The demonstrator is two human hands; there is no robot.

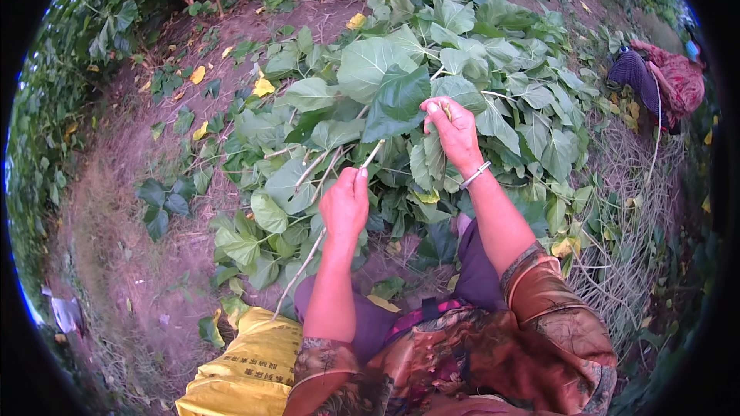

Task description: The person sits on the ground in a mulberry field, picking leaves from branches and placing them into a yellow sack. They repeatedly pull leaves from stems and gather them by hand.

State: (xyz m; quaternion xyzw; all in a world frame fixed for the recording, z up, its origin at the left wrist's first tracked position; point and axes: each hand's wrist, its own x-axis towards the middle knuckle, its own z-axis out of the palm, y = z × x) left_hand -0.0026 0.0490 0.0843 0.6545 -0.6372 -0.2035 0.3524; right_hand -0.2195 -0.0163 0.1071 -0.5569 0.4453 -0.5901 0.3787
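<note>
My left hand grips a thin, pale woody branch. Its lower end slants down towards a yellow woven sack, and the upper end shows past my thumb. To the right and higher, my right hand is closed, with a bit of greenish leaf stalk showing between the fingers. Beside those fingertips is a glossy dark green leaf; whether the stalk belongs to it is hidden. Under and beyond both hands spreads a heap of cut leafy branches with broad, toothed leaves, probably mulberry.
A yellow woven sack bearing writing lies at my lower left. Stripped thin sticks are piled at right. Behind them sit red and dark purple cloths. Leafy bushes line the left edge of the bare soil.
</note>
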